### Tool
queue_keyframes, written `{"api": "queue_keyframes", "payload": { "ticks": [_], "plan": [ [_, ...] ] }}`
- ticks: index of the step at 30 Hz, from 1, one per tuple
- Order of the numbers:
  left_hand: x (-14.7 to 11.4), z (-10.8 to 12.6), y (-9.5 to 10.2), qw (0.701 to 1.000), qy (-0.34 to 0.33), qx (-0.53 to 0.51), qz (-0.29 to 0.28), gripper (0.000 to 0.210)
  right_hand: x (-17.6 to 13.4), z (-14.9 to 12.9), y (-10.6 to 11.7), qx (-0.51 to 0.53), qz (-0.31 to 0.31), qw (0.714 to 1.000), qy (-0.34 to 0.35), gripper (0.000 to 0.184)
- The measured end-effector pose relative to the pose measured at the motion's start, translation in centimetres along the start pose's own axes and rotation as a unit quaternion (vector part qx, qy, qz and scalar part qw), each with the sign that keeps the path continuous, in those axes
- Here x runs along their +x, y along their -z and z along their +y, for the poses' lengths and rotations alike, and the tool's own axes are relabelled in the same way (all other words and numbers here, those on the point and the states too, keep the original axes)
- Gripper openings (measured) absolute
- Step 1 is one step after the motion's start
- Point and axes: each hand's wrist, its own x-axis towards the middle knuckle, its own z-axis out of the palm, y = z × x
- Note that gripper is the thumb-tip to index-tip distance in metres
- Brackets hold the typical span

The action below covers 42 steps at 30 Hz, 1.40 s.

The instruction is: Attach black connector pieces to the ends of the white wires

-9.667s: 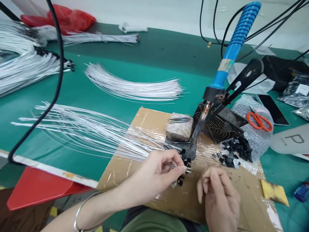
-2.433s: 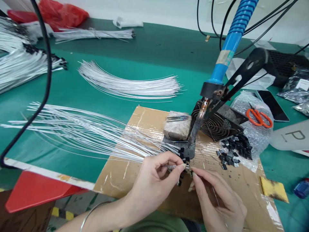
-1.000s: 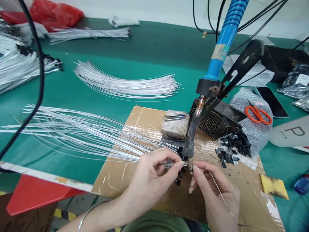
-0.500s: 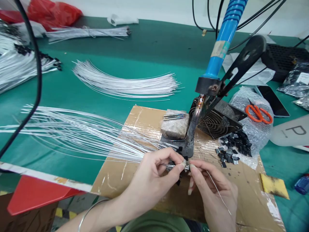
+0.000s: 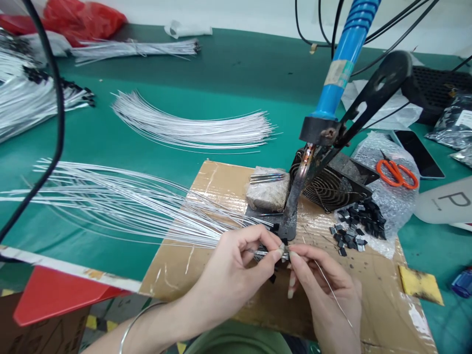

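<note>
My left hand is closed, thumb and forefinger pinching a small silvery metal piece at the end of the white wires. The fingertips of my right hand meet it from the other side, pressed together. Through the right fingers runs a thin strand of solder wire, its lower end hanging over the palm. Just behind the fingertips stands a soldering iron with a blue handle, tilted in a black bracket. White wires fan out leftward from under my left hand. The exact joint between the fingertips is hidden.
Cardboard covers the green table under my hands. A stone-like block, a black fan, small black clips, orange scissors, a phone and a yellow sponge lie around. Another wire bundle lies behind.
Both hands keep almost the same pose, fingertips together at the small metal piece. The view has shifted very slightly.
</note>
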Motion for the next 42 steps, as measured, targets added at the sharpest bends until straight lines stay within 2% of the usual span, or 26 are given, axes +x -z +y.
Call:
{"api": "queue_keyframes", "payload": {
  "ticks": [3,6,8,11,15,19,23,28,34,42],
  "plan": [
    [0.1,-0.1,0.0,1.0,0.006,0.007,0.005,0.017,0.1,0.6,0.3,-0.045,0.013,0.997,0.058,0.017],
    [0.3,-0.3,0.0,0.999,0.019,0.029,0.018,0.017,0.0,0.9,0.5,-0.093,0.015,0.988,0.124,0.033],
    [0.4,-0.4,0.0,0.999,0.024,0.036,0.023,0.017,-0.1,0.9,0.5,-0.12,0.024,0.985,0.125,0.036],
    [0.6,-0.4,0.1,0.998,0.021,0.052,0.03,0.017,-0.5,0.5,0.2,-0.163,0.048,0.979,0.114,0.03],
    [0.9,-0.2,0.2,0.997,0.016,0.066,0.038,0.019,-0.6,0.3,0.3,-0.207,0.074,0.966,0.135,0.023],
    [1.1,0.1,0.5,0.995,0.007,0.09,0.05,0.019,0.1,0.4,0.9,-0.238,0.058,0.955,0.166,0.04],
    [1.4,0.4,0.7,0.994,0.001,0.091,0.056,0.019,0.5,0.3,0.5,-0.176,0.036,0.959,0.218,0.03],
    [1.6,0.7,0.6,0.996,-0.005,0.072,0.059,0.018,0.3,0.1,-0.7,-0.093,0.034,0.972,0.215,0.023],
    [1.7,0.9,0.2,0.995,-0.015,0.068,0.072,0.016,0.3,-0.6,-1.1,-0.108,0.045,0.973,0.197,0.024],
    [2.4,1.0,0.1,0.994,-0.02,0.066,0.083,0.012,1.1,-1.0,-0.8,-0.101,0.029,0.977,0.183,0.026]
  ]
}}
